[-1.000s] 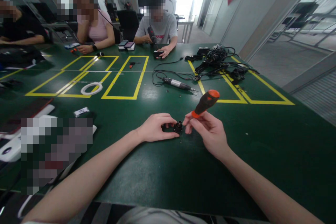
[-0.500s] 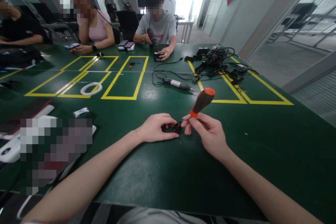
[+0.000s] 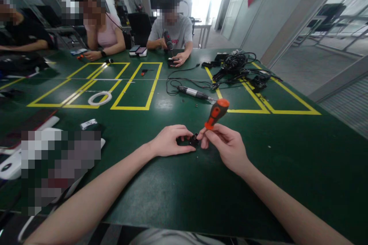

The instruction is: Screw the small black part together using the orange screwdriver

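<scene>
Fingers and thumb of my left hand (image 3: 174, 140) are closed round a small black round part (image 3: 194, 140), which rests on the green table (image 3: 161, 195). An orange and black screwdriver (image 3: 217, 113) is pinched by its lower handle in my right hand (image 3: 227, 143), just right of the part. Its handle leans up and to the right. The screwdriver's shaft and tip are hidden by my fingers. One right fingertip is close to the top of the black part; whether it touches is unclear.
Ahead lie a corded electric screwdriver (image 3: 193, 92), tangled black cables (image 3: 237, 63) and a white ring (image 3: 100, 98). At left are a small white packet (image 3: 89, 123) and white devices (image 3: 47, 134). Across the table, a person in grey (image 3: 181, 26) holds a power drill (image 3: 167, 40).
The screwdriver handle has shifted slightly left and turned, showing more orange on its side. My right hand has moved slightly left; my left hand is almost unchanged.
</scene>
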A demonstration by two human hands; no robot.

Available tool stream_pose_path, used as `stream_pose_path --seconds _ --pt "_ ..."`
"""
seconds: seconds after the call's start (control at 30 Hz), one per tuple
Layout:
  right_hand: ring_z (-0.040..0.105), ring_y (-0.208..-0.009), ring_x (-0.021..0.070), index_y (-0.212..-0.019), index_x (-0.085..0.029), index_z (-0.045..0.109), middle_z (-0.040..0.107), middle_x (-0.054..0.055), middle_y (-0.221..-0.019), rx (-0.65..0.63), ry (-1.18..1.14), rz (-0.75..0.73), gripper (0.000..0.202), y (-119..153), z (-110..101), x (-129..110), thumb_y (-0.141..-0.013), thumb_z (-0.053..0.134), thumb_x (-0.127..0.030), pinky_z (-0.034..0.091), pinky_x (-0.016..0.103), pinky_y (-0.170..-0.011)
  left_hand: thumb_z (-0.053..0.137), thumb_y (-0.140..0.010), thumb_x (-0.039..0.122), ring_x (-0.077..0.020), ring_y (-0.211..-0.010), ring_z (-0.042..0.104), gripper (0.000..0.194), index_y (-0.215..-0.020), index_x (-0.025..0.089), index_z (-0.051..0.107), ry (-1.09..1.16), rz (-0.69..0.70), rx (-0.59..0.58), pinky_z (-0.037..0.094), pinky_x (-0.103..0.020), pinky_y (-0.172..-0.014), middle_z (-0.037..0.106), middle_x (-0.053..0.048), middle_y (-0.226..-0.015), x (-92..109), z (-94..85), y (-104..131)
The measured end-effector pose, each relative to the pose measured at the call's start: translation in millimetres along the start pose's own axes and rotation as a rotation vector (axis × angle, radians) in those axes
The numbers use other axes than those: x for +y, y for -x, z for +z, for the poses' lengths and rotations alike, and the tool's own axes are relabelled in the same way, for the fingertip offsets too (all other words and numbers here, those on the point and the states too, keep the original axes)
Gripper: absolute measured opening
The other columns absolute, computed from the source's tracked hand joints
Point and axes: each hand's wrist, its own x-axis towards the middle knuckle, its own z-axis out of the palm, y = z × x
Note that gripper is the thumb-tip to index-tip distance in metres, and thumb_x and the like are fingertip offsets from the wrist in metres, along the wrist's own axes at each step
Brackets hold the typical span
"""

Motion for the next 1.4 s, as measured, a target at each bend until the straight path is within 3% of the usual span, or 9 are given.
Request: stream_pose_path --seconds 0.13,0.33,0.6,0.8,1.07,1.23,1.4 --pt "0.066 -0.06 0.0141 -0.1 -0.021 0.066 0.075 0.004 -0.081 0.012 -0.05 -0.011 0.038 0.0 2.2 2.6 -0.092 0.077 -0.056 0.061 0.028 -0.062 0.08 -0.086 0.042 -0.0135 -0.078 0.062 0.03 -0.099 0.016 0.074 -0.003 0.005 0.007 0.045 -0.024 -0.07 0.069 -0.003 -0.092 -0.4 0.3 0.2" --pt "0.065 -0.06 0.0144 -0.084 -0.02 0.065 0.071 0.004 -0.076 0.019 0.021 -0.006 0.04 -0.3 0.9 0.8 -0.091 0.077 -0.057 0.06 0.028 -0.061 0.08 -0.086 0.041 -0.0139 -0.08 0.062 0.027 -0.097 0.017 0.074 -0.005 -0.008 -0.004 0.045 -0.024 -0.071 0.069 -0.003 -0.093 0.2 -1.0 0.3" --pt "0.067 -0.059 0.014 -0.097 -0.019 0.068 0.074 0.004 -0.08 0.035 -0.03 -0.022 0.036 -1.3 0.9 3.6 -0.093 0.075 -0.055 0.06 0.027 -0.06 0.079 -0.087 0.043 -0.0138 -0.08 0.062 0.028 -0.097 0.017 0.074 -0.003 0.001 0.003 0.046 -0.025 -0.071 0.069 -0.003 -0.094 -0.5 -0.1 1.2" --pt "0.068 -0.06 0.0143 -0.089 -0.019 0.068 0.076 0.006 -0.08 0.038 -0.002 -0.002 0.034 -0.8 0.0 4.6 -0.092 0.077 -0.051 0.06 0.027 -0.06 0.08 -0.086 0.042 -0.0137 -0.08 0.062 0.028 -0.099 0.017 0.075 0.004 -0.017 -0.006 0.047 -0.025 -0.071 0.069 -0.003 -0.094 -1.9 0.9 1.8" --pt "0.067 -0.061 0.0155 -0.094 -0.019 0.07 0.076 0.007 -0.081 -0.004 -0.001 0.009 0.039 -1.4 0.8 3.0 -0.094 0.072 -0.058 0.061 0.03 -0.061 0.079 -0.087 0.042 -0.0144 -0.082 0.063 0.027 -0.099 0.018 0.075 0.004 -0.009 -0.009 0.048 -0.025 -0.072 0.069 -0.003 -0.095 -1.0 -0.6 1.8" --pt "0.067 -0.06 0.015 -0.091 -0.02 0.065 0.076 0.005 -0.079 0.027 -0.005 0.048 0.038 -0.2 1.9 3.0 -0.088 0.08 -0.055 0.06 0.029 -0.062 0.079 -0.087 0.042 -0.0136 -0.079 0.062 0.027 -0.098 0.017 0.075 0.01 -0.008 -0.004 0.047 -0.024 -0.069 0.068 -0.003 -0.093 -1.0 -0.9 1.2" --pt "0.065 -0.059 0.0136 -0.089 -0.02 0.065 0.076 0.005 -0.079 0.048 -0.014 0.021 0.04 -1.6 2.6 3.0 -0.091 0.076 -0.058 0.059 0.028 -0.061 0.078 -0.088 0.044 -0.0145 -0.082 0.063 0.028 -0.098 0.018 0.075 -0.009 -0.011 -0.007 0.046 -0.025 -0.071 0.069 -0.003 -0.094 -0.2 -0.7 0.5"
